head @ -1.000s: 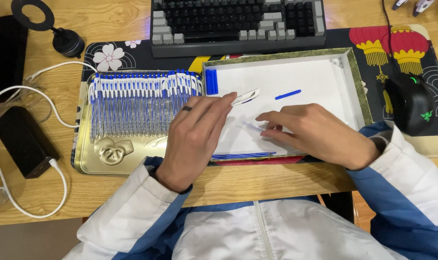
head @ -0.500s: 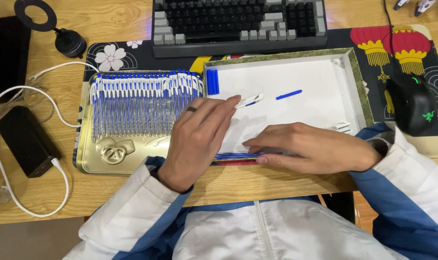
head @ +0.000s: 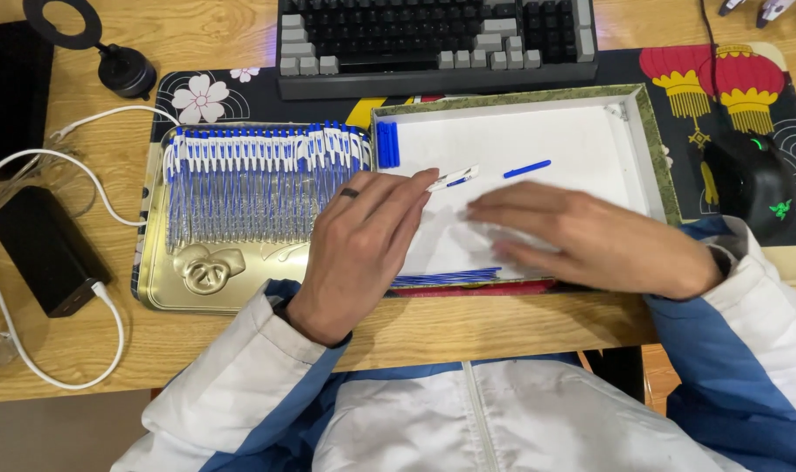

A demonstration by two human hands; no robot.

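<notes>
My left hand (head: 363,236), a dark ring on one finger, pinches a short white pen piece with a blue end (head: 453,178) at its fingertips over the white tray (head: 651,157). Palm down and blurred, my right hand (head: 581,236) lies over the tray's middle, and whatever is under it is hidden. A loose blue cap (head: 527,169) rests just beyond its fingers. Thin blue refills (head: 446,277) lie along the tray's near edge. To the left, a gold tray (head: 157,271) holds a long row of blue-and-white pens (head: 258,179).
A stack of blue caps (head: 387,144) stands in the white tray's far-left corner. Behind the trays sits a keyboard (head: 433,35). A black mouse (head: 747,179) is at the right, with a black power brick (head: 44,249) and white cable (head: 31,162) at the left.
My right hand went from the tray's middle to the refills at its near edge, then back up to the middle. My left hand stayed put with the pen piece.
</notes>
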